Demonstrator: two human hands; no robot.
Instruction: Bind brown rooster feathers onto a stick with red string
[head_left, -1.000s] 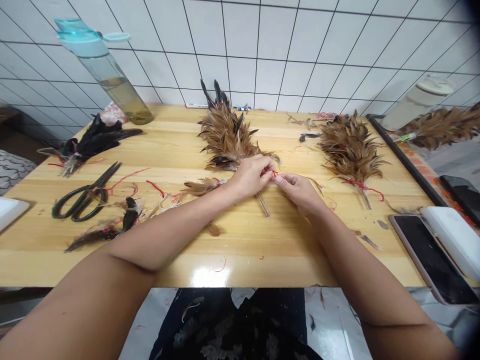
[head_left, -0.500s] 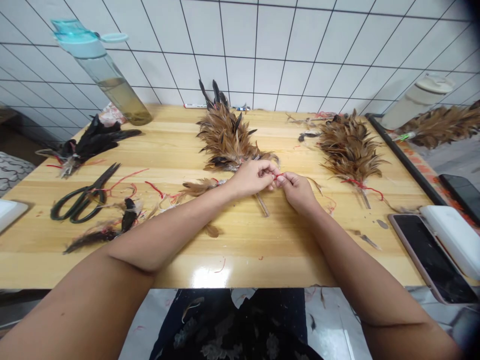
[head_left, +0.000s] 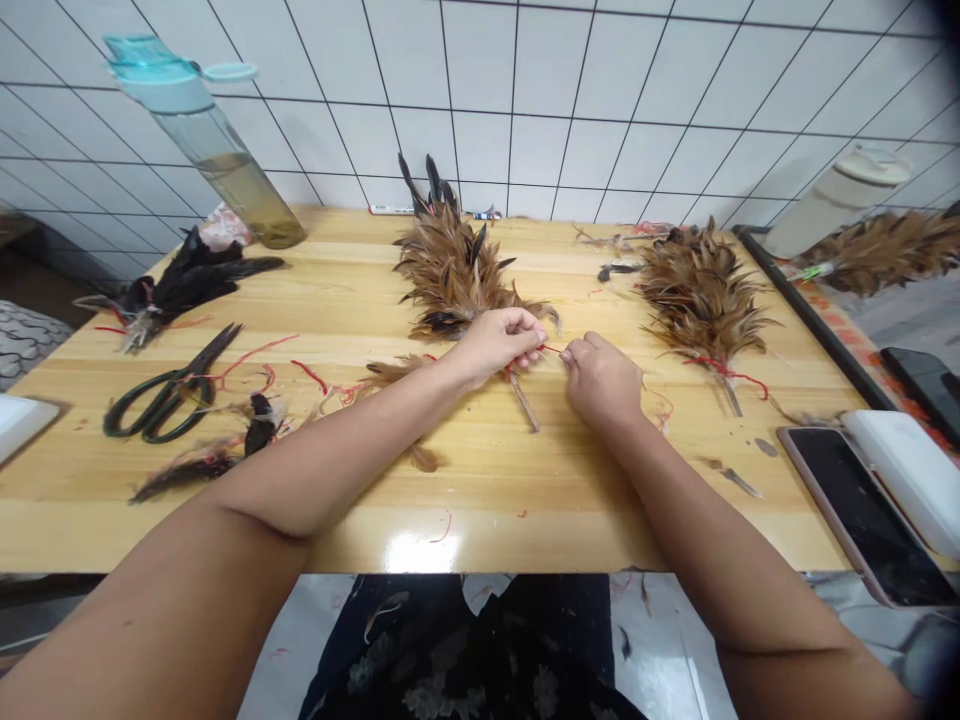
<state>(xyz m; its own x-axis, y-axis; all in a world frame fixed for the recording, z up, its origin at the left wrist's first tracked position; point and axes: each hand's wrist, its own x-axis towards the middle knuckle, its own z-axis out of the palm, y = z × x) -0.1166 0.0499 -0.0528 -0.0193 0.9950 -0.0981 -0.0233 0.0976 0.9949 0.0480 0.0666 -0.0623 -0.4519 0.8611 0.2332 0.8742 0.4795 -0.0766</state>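
A bundle of brown feathers with black tips (head_left: 454,265) lies at the middle of the table, its thin stick (head_left: 524,402) pointing toward me. My left hand (head_left: 504,345) is closed at the lower end of the bundle, pinching a red string (head_left: 552,349). Just to the right, my right hand (head_left: 602,378) is closed on the other part of that string, which runs taut across the small gap between the hands. Red string also shows at the top of the stick. Part of the bundle's base is hidden behind my left hand.
Black scissors (head_left: 169,395), black feathers (head_left: 187,285) and red string scraps lie left. A bottle (head_left: 232,165) stands at the back left. Another brown bundle (head_left: 701,290) lies right, near a phone (head_left: 862,510) and a white case (head_left: 907,480). A tiled wall rises behind.
My hands have moved apart, with the red string now stretched between them. My right hand has shifted slightly right and turned knuckles up.
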